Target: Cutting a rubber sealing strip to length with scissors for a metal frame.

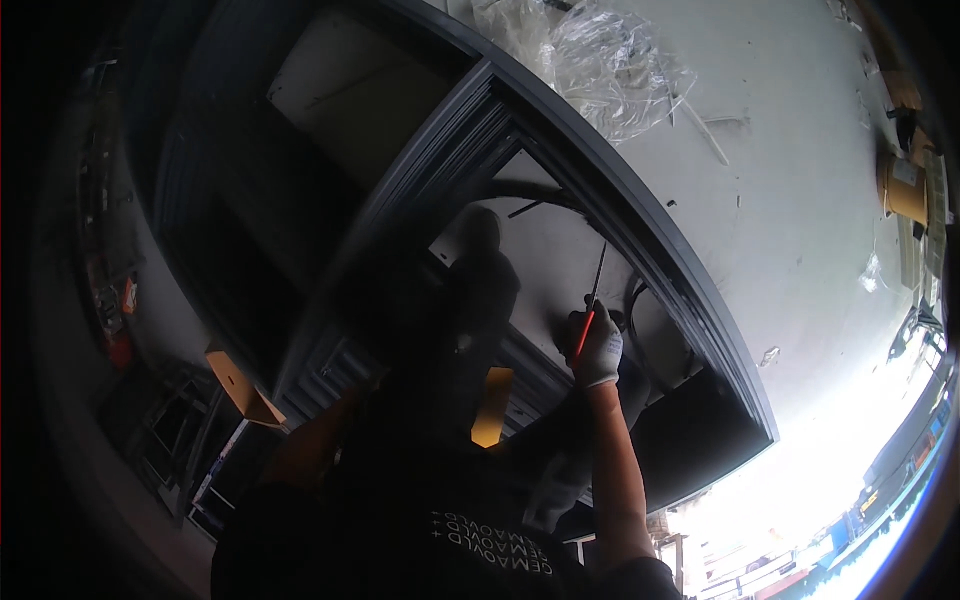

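Note:
My right hand [601, 350], in a pale work glove, is closed around the red handle of a screwdriver [587, 327]. Its thin shaft points up and away from me, toward the inner edge of a large dark grey frame [640, 205]. This hand is over the opening on the frame's right side, through which the pale floor shows. My left forearm [318, 435] reaches toward the frame at left of centre. Deep shadow hides the left hand, so its fingers cannot be made out.
Clear plastic wrapping [615, 70] lies on the floor beyond the frame. A yellow-brown piece [490, 408] is close to my body, and an open cardboard box [243, 388] stands at the left. Farther right is a cardboard carton [903, 187]. My legs are within the frame's opening.

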Available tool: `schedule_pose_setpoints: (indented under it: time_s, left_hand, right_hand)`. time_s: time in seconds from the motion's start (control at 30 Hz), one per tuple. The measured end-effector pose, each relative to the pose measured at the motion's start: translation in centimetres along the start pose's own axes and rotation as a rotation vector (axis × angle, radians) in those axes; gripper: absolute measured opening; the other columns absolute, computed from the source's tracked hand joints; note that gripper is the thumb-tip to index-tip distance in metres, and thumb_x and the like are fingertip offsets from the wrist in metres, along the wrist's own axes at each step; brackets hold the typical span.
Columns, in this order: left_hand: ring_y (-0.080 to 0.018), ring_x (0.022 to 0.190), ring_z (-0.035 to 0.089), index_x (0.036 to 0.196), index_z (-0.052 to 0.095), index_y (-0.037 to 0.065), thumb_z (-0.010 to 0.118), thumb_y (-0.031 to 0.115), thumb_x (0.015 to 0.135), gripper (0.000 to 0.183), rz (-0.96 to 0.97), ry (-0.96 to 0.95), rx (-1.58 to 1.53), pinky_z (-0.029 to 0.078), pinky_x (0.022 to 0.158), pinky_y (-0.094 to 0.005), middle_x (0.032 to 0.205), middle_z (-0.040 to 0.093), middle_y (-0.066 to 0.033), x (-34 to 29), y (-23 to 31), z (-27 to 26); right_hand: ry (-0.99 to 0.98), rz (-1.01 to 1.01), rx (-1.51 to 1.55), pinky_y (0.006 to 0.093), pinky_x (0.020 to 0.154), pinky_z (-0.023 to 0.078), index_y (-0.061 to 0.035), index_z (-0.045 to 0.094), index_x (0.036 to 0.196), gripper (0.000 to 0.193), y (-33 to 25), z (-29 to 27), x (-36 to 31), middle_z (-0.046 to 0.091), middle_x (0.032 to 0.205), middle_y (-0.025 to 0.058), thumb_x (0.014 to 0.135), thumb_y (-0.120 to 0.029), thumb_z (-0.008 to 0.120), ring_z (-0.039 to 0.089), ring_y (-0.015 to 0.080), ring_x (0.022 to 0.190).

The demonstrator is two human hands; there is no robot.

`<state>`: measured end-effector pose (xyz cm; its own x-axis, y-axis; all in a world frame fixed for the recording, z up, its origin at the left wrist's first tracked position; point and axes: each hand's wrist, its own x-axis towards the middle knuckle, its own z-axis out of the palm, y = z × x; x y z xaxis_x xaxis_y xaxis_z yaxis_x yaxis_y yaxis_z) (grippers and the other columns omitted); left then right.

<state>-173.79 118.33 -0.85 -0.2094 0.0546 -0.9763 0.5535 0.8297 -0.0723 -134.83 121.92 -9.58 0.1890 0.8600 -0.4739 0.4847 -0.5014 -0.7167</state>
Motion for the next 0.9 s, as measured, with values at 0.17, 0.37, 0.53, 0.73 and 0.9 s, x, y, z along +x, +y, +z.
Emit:
schedule_pose_setpoints:
  time_s: [0.17, 0.37, 0.53, 0.73, 0.9]
  left_hand:
    - [-0.0293, 0.084, 0.063, 0.119, 0.058, 0.008, 0.052, 0.028, 0.091, 0.035, -0.02, -0.035, 0.035, 0.048, 0.085, -0.0378, 0.092, 0.065, -0.0179, 1.6, -0.8, 1.2]
    - [-0.0295, 0.085, 0.064, 0.118, 0.059, 0.007, 0.052, 0.027, 0.091, 0.034, -0.046, -0.03, 0.043, 0.049, 0.084, -0.0377, 0.092, 0.065, -0.0185, 3.1, -1.8, 0.9]
    - [-0.0297, 0.086, 0.064, 0.117, 0.059, 0.006, 0.052, 0.026, 0.091, 0.033, -0.057, -0.059, 0.039, 0.049, 0.084, -0.0376, 0.092, 0.065, -0.0191, 5.0, -2.1, 1.3]
    - [-0.0299, 0.087, 0.064, 0.116, 0.06, 0.006, 0.052, 0.025, 0.091, 0.033, -0.045, -0.067, 0.035, 0.049, 0.084, -0.0375, 0.092, 0.065, -0.0197, 6.9, -2.9, 0.7]
    - [-0.03, 0.088, 0.064, 0.115, 0.061, 0.005, 0.052, 0.024, 0.09, 0.032, -0.058, -0.04, -0.005, 0.049, 0.083, -0.0374, 0.092, 0.065, -0.0202, 7.8, -4.7, -2.6]
  right_hand:
    - [0.061, 0.0, -0.079, 0.0446, 0.068, 0.049, -0.0036, 0.056, 0.111, 0.032, 4.0, 2.2, -1.9, 0.063, 0.085, 0.0218, 0.083, -0.018, 0.059, 0.061, 0.0404, 0.079]
    - [0.046, 0.092, -0.112, 0.0469, 0.068, 0.048, -0.0069, 0.054, 0.108, 0.026, 4.7, 3.8, -1.7, 0.064, 0.083, 0.0224, 0.086, -0.019, 0.054, 0.062, 0.0402, 0.079]
    - [0.054, 0.133, -0.126, 0.0468, 0.071, 0.048, -0.0066, 0.054, 0.105, 0.021, 3.9, 4.2, -2.0, 0.064, 0.085, 0.0215, 0.086, -0.016, 0.052, 0.062, 0.039, 0.082]
    - [0.004, 0.181, -0.138, 0.0471, 0.069, 0.049, -0.0078, 0.056, 0.105, 0.022, 3.5, 3.2, -2.5, 0.065, 0.08, 0.0197, 0.085, -0.016, 0.054, 0.063, 0.0379, 0.079]
    - [0.116, 0.164, -0.183, 0.0479, 0.067, 0.048, -0.0074, 0.058, 0.099, 0.021, 4.5, 3.7, -2.9, 0.064, 0.078, 0.0218, 0.086, -0.023, 0.054, 0.063, 0.0393, 0.077]
